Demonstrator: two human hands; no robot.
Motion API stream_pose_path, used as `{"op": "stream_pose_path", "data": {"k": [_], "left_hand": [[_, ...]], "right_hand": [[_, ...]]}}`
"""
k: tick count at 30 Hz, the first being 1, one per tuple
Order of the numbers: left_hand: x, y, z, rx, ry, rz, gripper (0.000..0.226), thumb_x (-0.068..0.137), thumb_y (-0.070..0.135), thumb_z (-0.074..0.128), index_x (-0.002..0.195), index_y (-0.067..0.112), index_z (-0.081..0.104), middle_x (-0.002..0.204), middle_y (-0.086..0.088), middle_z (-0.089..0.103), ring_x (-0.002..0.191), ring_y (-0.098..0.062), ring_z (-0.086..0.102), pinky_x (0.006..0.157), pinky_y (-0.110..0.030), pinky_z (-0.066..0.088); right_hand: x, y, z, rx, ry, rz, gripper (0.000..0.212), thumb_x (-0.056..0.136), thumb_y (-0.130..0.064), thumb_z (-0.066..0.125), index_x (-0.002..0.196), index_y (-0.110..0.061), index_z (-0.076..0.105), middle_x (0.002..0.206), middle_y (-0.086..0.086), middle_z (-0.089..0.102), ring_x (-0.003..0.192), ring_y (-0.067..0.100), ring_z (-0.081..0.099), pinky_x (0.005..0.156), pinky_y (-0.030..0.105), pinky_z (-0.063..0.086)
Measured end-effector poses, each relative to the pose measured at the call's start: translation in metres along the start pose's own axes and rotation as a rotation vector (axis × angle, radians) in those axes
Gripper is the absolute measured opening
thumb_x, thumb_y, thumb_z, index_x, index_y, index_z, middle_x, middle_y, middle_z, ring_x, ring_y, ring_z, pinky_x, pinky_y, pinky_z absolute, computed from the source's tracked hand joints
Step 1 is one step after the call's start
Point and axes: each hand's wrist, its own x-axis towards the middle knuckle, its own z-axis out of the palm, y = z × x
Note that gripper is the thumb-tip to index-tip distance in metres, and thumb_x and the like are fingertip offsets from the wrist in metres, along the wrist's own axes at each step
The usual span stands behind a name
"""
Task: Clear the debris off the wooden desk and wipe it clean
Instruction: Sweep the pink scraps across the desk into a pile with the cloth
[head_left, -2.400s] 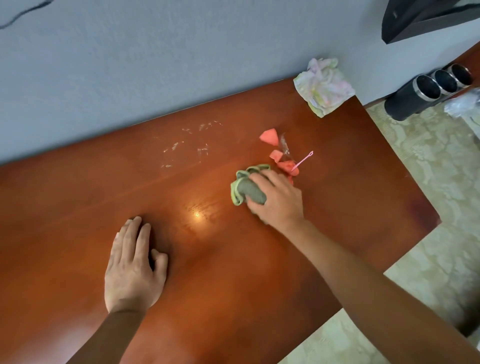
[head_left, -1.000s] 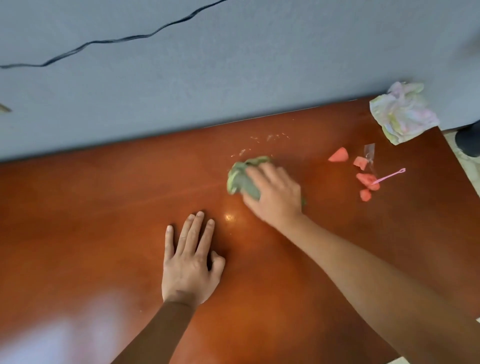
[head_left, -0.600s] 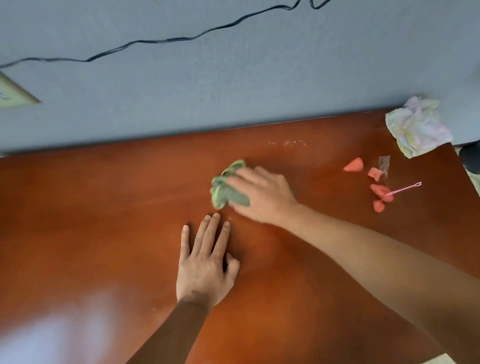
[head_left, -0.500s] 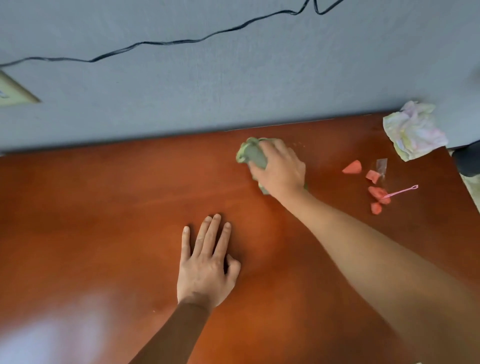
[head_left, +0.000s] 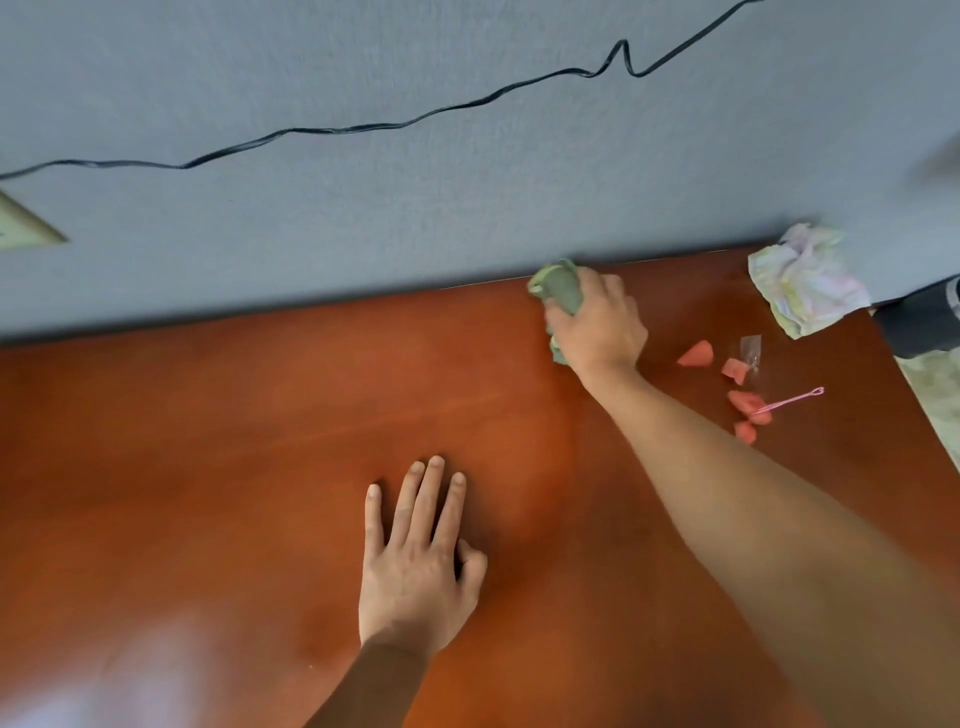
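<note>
— Green cloth (head_left: 560, 287)?
— Bunched in the right hand (head_left: 597, 325), fingers curled round it, at the desk's (head_left: 260, 441) back edge by the wall (head_left: 467, 182).
— Left hand (head_left: 418, 558)?
— Flat, fingers straight. Pink scraps (head_left: 735, 387) lie right — crumpled paper (head_left: 802, 288) beyond.

The right hand (head_left: 597, 325) holds a green cloth (head_left: 561, 288) bunched against the worktop (head_left: 260, 441) at its far edge. The left hand (head_left: 415, 561) lies flat. Pink scraps (head_left: 735, 389), perhaps paper, lie near a crumpled rag (head_left: 802, 283).
</note>
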Motion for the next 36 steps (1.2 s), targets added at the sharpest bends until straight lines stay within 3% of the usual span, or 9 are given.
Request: {"op": "stream_pose_path", "data": {"k": [3, 8, 13, 15, 22, 24, 29, 34, 36], "left_hand": [[0.000, 0.000, 0.001, 0.001, -0.002, 0.000, 0.066, 0.089, 0.034, 0.041, 0.153, 0.016, 0.051, 0.166, -0.008, 0.035, 0.155, -0.026, 0.030, 0.122, -0.064, 0.026], [-0.001, 0.001, -0.001, 0.002, 0.007, -0.004, 0.066, 0.088, 0.032, 0.044, 0.151, 0.016, 0.054, 0.165, -0.007, 0.037, 0.155, -0.026, 0.032, 0.121, -0.064, 0.026], [0.000, 0.001, 0.001, -0.003, 0.012, 0.004, 0.065, 0.088, 0.032, 0.045, 0.151, 0.018, 0.053, 0.165, -0.006, 0.038, 0.155, -0.025, 0.030, 0.122, -0.064, 0.026], [0.000, 0.001, 0.001, 0.003, 0.003, 0.004, 0.066, 0.088, 0.033, 0.046, 0.152, 0.018, 0.052, 0.165, -0.007, 0.038, 0.155, -0.026, 0.030, 0.122, -0.064, 0.026], [0.001, 0.001, -0.001, 0.000, -0.039, 0.003, 0.065, 0.087, 0.039, 0.052, 0.148, 0.020, 0.057, 0.160, -0.006, 0.046, 0.154, -0.027, 0.032, 0.121, -0.064, 0.025], [0.001, 0.000, -0.002, -0.002, -0.056, 0.013, 0.067, 0.087, 0.040, 0.052, 0.152, 0.021, 0.053, 0.164, -0.005, 0.040, 0.156, -0.025, 0.028, 0.122, -0.063, 0.021], [0.002, 0.001, -0.009, -0.045, -0.075, -0.005, 0.069, 0.089, 0.042, 0.052, 0.155, 0.024, 0.048, 0.167, -0.004, 0.033, 0.158, -0.023, 0.022, 0.124, -0.061, 0.013], [-0.016, -0.044, -0.028, -0.290, 0.133, -0.003, 0.036, 0.080, 0.023, 0.060, 0.113, 0.020, 0.076, 0.134, -0.001, 0.066, 0.127, -0.024, 0.059, 0.104, -0.044, 0.051], [-0.040, -0.093, -0.040, -0.164, 0.218, -0.074, 0.032, 0.080, 0.025, 0.059, 0.107, 0.022, 0.075, 0.132, -0.002, 0.066, 0.116, -0.029, 0.064, 0.090, -0.043, 0.054]], "right_hand": [[-0.024, -0.026, 0.006, -0.032, 0.037, -0.053, 0.054, 0.085, -0.049, 0.064, 0.135, -0.031, 0.058, 0.129, 0.001, 0.058, 0.108, 0.033, 0.057, 0.080, 0.039, 0.052], [-0.076, -0.034, 0.008, 0.045, -0.131, -0.886, 0.056, 0.087, -0.053, 0.068, 0.138, -0.033, 0.059, 0.133, -0.007, 0.060, 0.104, 0.022, 0.059, 0.082, 0.036, 0.052], [-0.020, -0.045, 0.007, 0.010, -0.045, -0.144, 0.056, 0.088, -0.053, 0.066, 0.137, -0.030, 0.056, 0.136, 0.001, 0.055, 0.115, 0.031, 0.057, 0.082, 0.040, 0.052], [-0.025, -0.075, 0.012, 0.018, -0.015, -0.051, 0.051, 0.086, -0.048, 0.066, 0.131, -0.025, 0.060, 0.130, 0.005, 0.058, 0.113, 0.034, 0.057, 0.079, 0.039, 0.051], [-0.107, -0.144, 0.032, 0.133, -0.162, -1.172, 0.050, 0.083, -0.051, 0.067, 0.129, -0.032, 0.065, 0.126, -0.005, 0.064, 0.101, 0.025, 0.061, 0.073, 0.034, 0.052], [-0.087, -0.135, 0.035, 0.060, -0.094, -1.069, 0.053, 0.083, -0.056, 0.064, 0.131, -0.035, 0.064, 0.126, -0.005, 0.064, 0.102, 0.027, 0.064, 0.071, 0.035, 0.055], [-0.075, -0.156, 0.032, -0.007, 0.006, -0.299, 0.054, 0.079, -0.050, 0.069, 0.126, -0.024, 0.064, 0.119, 0.008, 0.063, 0.105, 0.036, 0.060, 0.073, 0.039, 0.051], [-0.153, -0.208, 0.041, 0.101, -0.112, -1.166, 0.056, 0.079, -0.052, 0.068, 0.130, -0.030, 0.063, 0.124, -0.003, 0.064, 0.103, 0.028, 0.061, 0.075, 0.036, 0.053], [-0.147, -0.211, 0.043, 0.069, -0.115, -1.195, 0.056, 0.079, -0.055, 0.065, 0.132, -0.036, 0.063, 0.128, -0.007, 0.063, 0.104, 0.025, 0.063, 0.075, 0.035, 0.053]]}}
